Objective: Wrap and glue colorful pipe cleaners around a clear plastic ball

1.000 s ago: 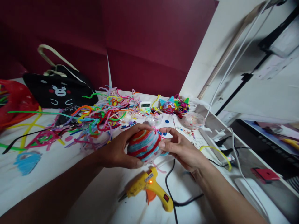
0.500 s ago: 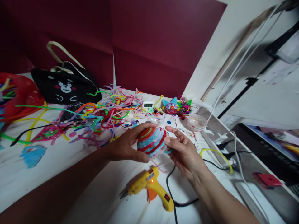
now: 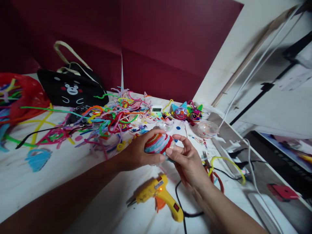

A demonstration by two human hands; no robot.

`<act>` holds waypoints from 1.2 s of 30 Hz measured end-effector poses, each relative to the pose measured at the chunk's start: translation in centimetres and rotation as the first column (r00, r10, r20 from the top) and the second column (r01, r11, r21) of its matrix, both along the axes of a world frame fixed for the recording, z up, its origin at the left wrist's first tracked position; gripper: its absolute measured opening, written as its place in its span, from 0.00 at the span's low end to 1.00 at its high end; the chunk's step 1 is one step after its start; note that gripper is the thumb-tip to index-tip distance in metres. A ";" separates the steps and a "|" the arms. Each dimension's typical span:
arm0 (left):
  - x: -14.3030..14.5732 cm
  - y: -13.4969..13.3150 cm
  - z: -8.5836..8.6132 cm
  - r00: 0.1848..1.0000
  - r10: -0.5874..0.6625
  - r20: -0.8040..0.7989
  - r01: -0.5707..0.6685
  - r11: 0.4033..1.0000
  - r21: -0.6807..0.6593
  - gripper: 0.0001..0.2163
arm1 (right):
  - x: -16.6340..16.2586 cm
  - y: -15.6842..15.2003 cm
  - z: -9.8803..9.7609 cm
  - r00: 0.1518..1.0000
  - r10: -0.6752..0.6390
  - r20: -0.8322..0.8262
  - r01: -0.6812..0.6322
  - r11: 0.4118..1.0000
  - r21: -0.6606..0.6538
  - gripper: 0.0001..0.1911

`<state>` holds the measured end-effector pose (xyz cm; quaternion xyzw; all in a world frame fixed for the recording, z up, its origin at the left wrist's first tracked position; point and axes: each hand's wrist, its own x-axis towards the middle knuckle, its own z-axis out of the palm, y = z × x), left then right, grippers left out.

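A ball covered in striped pipe cleaners (image 3: 158, 143), in red, blue, pink and orange, is held above the white table. My left hand (image 3: 140, 148) wraps round its left side, thumb along the lower front. On the ball's right side, my right hand (image 3: 184, 154) presses with thumb and fingers; what lies under those fingertips is partly hidden. Below the hands a yellow hot glue gun (image 3: 156, 195) lies on its side, its small orange light lit and its nozzle pointing left.
Tangled pipe cleaners (image 3: 109, 120) spread over the left and back. Two cat-faced balls (image 3: 180, 112) sit behind, near a clear plastic dome (image 3: 207, 129) and a small digital clock (image 3: 156, 110). Red-handled pliers (image 3: 214, 177) lie right of my right hand. A black bag (image 3: 70, 87) stands back left.
The ball has turned in my hands, and my left thumb now lies further across its front. My right fingers have shifted on its side. The view has swung slightly, uncovering the pliers.
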<state>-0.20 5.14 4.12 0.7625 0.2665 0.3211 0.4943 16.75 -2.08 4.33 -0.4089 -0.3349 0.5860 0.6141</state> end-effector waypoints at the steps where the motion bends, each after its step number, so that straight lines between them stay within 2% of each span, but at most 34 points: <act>1: 0.0 0.0 0.0 1.000 -0.001 0.007 0.001 1.000 -0.031 0.31 | 0.1 0.0 0.0 1.000 0.011 0.009 -0.011 1.000 -0.003 0.33; 5: 0.0 0.0 0.1 0.999 0.004 0.043 0.001 0.994 -0.113 0.30 | 0.7 -0.2 0.4 0.985 0.114 0.133 -0.117 0.993 0.022 0.29; 8: -0.1 -0.1 0.2 0.999 0.010 0.040 -0.007 0.996 -0.089 0.31 | 1.7 -0.3 1.0 0.939 0.170 0.300 -0.184 0.983 0.018 0.28; 10: -0.1 -0.1 0.3 1.000 0.021 0.024 -0.019 0.998 -0.063 0.31 | 2.4 -0.4 1.3 0.904 0.135 0.405 -0.166 0.985 0.043 0.28; 12: -0.1 -0.2 0.3 0.999 0.033 0.014 -0.033 0.998 -0.045 0.30 | 2.9 -0.4 1.5 0.844 0.054 0.534 -0.131 0.986 0.107 0.22; 15: 0.0 -0.2 0.3 0.999 0.046 -0.001 -0.046 0.998 -0.031 0.30 | 3.2 -0.5 1.7 0.689 -0.041 0.724 -0.129 0.975 0.179 0.09; 17: 0.1 -0.2 0.2 0.999 0.044 -0.012 -0.044 0.999 -0.030 0.31 | 3.3 -0.6 1.8 0.611 -0.067 0.789 -0.148 0.969 0.197 0.07; 23: 0.0 -0.2 0.1 1.000 0.017 -0.014 -0.017 0.999 -0.039 0.33 | 3.2 -0.5 2.0 0.509 -0.146 0.848 -0.165 0.951 0.262 0.06; 33: -0.2 -0.4 -0.2 0.997 0.003 -0.076 0.004 0.996 0.091 0.33 | 3.1 -0.4 2.5 0.490 -0.055 0.870 -0.161 0.975 0.152 0.05; 36: -0.2 -0.5 -0.3 0.998 -0.008 -0.062 0.014 0.995 0.095 0.31 | 3.0 -0.5 2.7 0.489 -0.048 0.871 -0.172 0.974 0.150 0.05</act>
